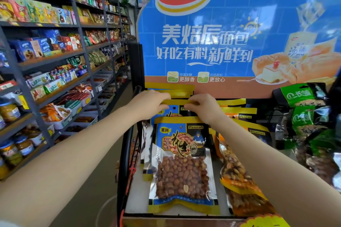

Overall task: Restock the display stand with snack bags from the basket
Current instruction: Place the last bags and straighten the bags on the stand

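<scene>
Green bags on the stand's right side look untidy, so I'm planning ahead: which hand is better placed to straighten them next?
Probably the right hand: it is nearer the green bags; the left hand would have to cross over.

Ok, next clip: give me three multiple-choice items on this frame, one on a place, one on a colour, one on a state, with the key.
1. Where do the green snack bags hang?
A. right side of the display stand
B. left side of the stand
C. on the grey shelves

2. What is the main colour of the sign above the stand?
A. red
B. blue
C. green

3. What are the left hand and right hand doing?
A. resting at the sides
B. pinching the yellow top edge of one peanut bag
C. each lifting a jar

Key: 1 A, they sit right of the peanut bags; 2 B, the blue board fills the background; 3 B, both hands' fingers close on that strip.
</scene>
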### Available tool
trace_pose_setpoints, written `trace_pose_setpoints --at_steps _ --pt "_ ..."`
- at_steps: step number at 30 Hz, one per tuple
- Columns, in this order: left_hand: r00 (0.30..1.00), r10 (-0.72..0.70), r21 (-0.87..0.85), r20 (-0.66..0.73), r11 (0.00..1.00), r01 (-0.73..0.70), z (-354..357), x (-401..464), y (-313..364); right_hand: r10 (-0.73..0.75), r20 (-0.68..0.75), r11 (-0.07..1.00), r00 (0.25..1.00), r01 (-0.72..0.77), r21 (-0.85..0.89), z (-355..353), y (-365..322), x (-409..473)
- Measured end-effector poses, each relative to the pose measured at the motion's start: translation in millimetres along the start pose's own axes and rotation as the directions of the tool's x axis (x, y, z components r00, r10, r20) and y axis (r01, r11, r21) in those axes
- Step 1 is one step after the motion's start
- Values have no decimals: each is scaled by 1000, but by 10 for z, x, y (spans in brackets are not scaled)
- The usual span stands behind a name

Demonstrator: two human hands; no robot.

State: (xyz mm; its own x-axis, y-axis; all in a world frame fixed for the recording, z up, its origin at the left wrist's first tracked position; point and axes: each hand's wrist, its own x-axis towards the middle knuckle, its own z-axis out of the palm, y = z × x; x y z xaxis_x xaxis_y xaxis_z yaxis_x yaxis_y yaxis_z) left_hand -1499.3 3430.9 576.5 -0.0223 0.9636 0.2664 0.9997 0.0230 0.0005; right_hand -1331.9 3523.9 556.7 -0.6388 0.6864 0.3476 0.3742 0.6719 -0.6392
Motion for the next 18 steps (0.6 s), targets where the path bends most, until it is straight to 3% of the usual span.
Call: trace_pose_setpoints --at_steps 3,8,11,13,14,16,18 --pt "991 -8 126 -136 992 26 -89 54 -19 78 -74 997 994 -76 31 -9 -7 38" --pt "991 -108 154 -75 981 118 -36 12 -53 282 220 957 934 -259 -128 -95 52 -110" --pt "985 -58 161 -165 983 85 -14 -38 -36 242 280 963 929 -193 -190 -138 44 -214" --pt "962 35 124 -271 992 -1 -18 -85 12 171 229 980 958 -142 -139 -127 38 -228" --pt "960 76 54 -268 997 -64 -19 -109 39 145 184 987 972 -129 -99 -109 32 -224" --pt "985 113 -93 -130 988 -126 -25 -169 103 127 90 991 988 -124 -43 -48 13 -209" --pt "995 95 -51 -15 994 -96 -28 -197 102 58 28 998 998 -57 -41 1 -40 -192"
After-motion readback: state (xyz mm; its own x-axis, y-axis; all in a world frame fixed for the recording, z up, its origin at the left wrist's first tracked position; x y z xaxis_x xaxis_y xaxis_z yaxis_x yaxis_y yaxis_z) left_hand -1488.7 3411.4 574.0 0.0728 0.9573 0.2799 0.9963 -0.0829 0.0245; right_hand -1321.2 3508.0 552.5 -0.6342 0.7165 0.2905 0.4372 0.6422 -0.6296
